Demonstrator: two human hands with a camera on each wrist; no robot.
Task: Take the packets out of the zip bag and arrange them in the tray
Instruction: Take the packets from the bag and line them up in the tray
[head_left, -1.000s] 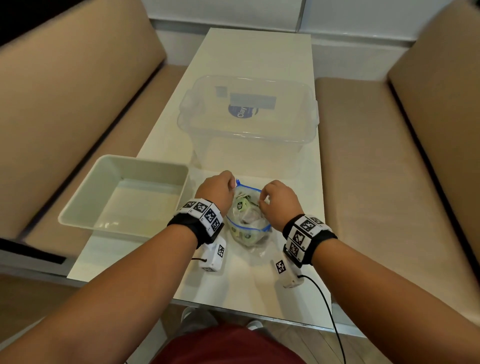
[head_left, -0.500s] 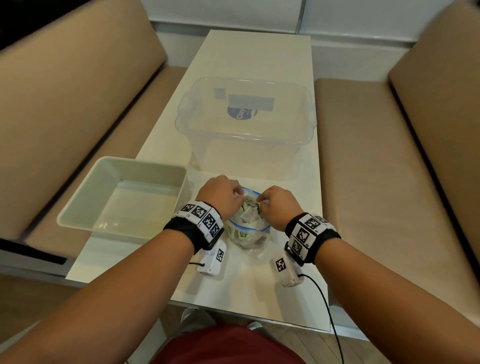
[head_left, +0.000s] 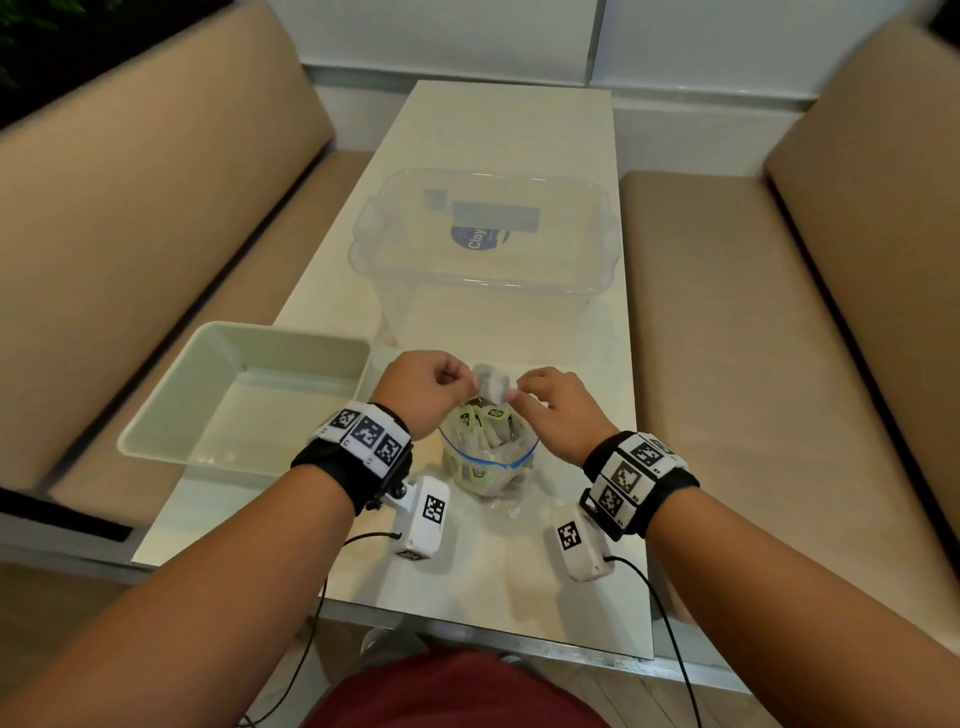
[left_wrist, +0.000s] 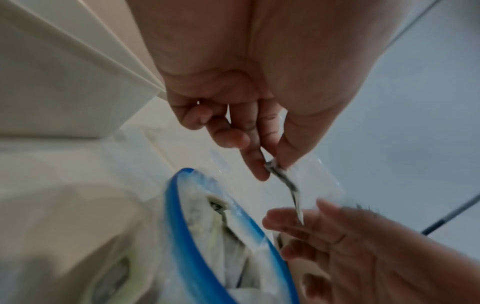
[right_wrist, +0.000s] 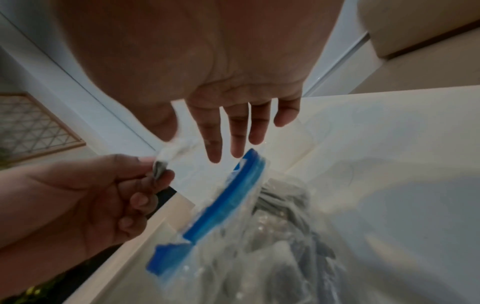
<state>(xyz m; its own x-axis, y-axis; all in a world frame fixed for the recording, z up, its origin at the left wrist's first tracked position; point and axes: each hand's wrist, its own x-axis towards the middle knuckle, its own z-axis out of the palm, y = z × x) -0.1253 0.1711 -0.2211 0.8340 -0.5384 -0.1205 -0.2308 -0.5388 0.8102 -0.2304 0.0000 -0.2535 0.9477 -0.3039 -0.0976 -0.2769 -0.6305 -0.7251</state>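
head view has both of my hands up over the zip bag (head_left: 485, 457), a small pale packet (head_left: 492, 387) held between them: my left hand (head_left: 423, 389) pinches its one end with thumb and forefinger, and my right hand (head_left: 558, 408) pinches the other end with the thumb, its other fingers hanging fairly straight in the right wrist view. to do this well i'd let the right hand go, keep the left pinch firm, and carry the packet over to the tray (head_left: 156, 426) at nine o'clock of the bag, laying it flat against a wall so rows can follow. the bag stands open on the table (head_left: 519, 124), blue zip rim gaping, with more yellow-green packets inside; the tray holds none yet.
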